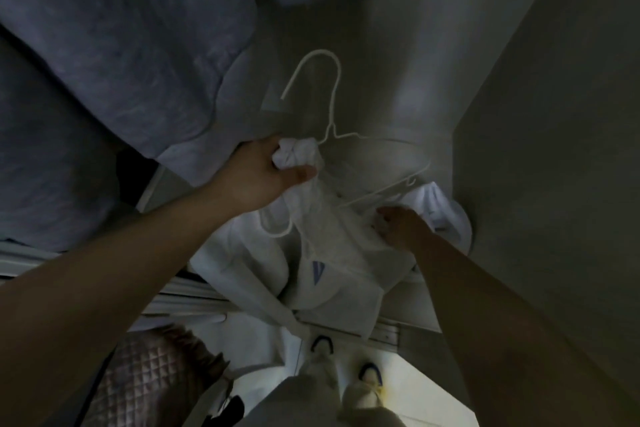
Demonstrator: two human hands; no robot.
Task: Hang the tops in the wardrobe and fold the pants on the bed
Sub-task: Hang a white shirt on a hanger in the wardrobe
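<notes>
A blue-grey blanket [114, 55] lies rumpled across the upper left, its edge hanging down toward the middle. At the lower left sits a quilted, pinkish-brown piece [145, 378] with a diamond stitch pattern, perhaps a cushion or padded cover; the dim light makes it hard to tell. A pale floor [422, 388] shows at the bottom, and on it stand two light shoes [370, 374] with dark blue trim, below light trouser legs [311, 395].

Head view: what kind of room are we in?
Most likely a bedroom, at or inside a wardrobe. A white wire hanger with a white top is being handled by the left hand and right hand, beside blue-grey bedding. Dim light, so hedged.
</notes>
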